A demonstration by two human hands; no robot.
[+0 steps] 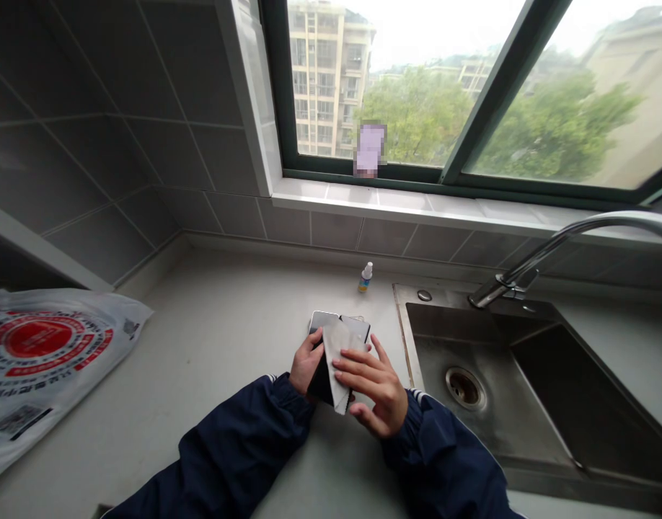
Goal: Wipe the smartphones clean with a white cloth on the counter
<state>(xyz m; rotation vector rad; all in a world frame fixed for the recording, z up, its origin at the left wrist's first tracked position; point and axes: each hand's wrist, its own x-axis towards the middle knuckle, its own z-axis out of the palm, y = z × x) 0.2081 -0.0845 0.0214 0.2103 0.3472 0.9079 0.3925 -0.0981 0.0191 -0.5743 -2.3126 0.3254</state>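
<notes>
My left hand (pixel 305 364) is closed around the edge of a dark, flat, phone-like device (pixel 321 383), with the thumb on top. A pale tissue or cloth (pixel 337 393) lies folded across the device's face. The outstretched fingers of my right hand (pixel 377 389) rest flat on this sheet, thumb apart. Just beyond my hands, a flat light-rimmed object (pixel 323 317) and a dark-edged flat object (pixel 359 328) show in part; the sheet and hands cover the rest. A small white spray bottle (pixel 365 277) with a coloured label stands upright farther back.
On the right, a steel sink (pixel 504 389) with a chrome faucet (pixel 531 252) is set into the white countertop (pixel 228 317). A plastic bag (pixel 44 360) with red print lies at the left. The tiled wall and window sill (pixel 374 198) bound the back.
</notes>
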